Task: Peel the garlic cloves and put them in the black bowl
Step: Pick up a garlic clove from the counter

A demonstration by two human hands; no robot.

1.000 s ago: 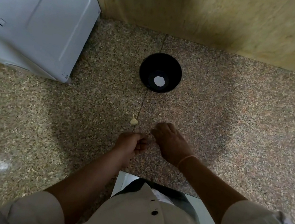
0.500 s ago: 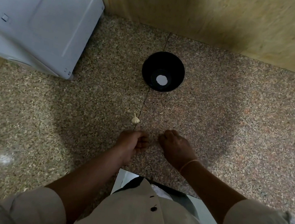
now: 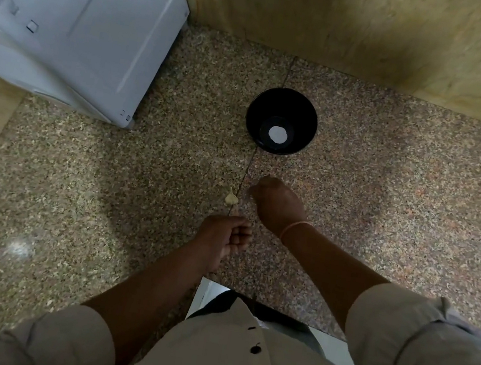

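The black bowl (image 3: pixel 284 102) stands on the speckled stone counter (image 3: pixel 400 204), with a white round patch at its bottom. A pale garlic piece (image 3: pixel 230 198) with a pointed tip lies on the counter, on the near-left side of the bowl. My right hand (image 3: pixel 279 206) hovers just right of the garlic piece, its fingers curled downward and their tips hidden. Closer to me, my left hand (image 3: pixel 224 235) is curled into a fist; nothing shows inside it. The hands are apart.
A white appliance (image 3: pixel 70 19) stands at the back left. A beige wall (image 3: pixel 378 31) runs behind the bowl. The counter's near edge lies against my light shirt (image 3: pixel 223 359).
My hands, close together a second ago, have separated. The right hand has moved forward toward the bowl. The left hand stays curled near me.
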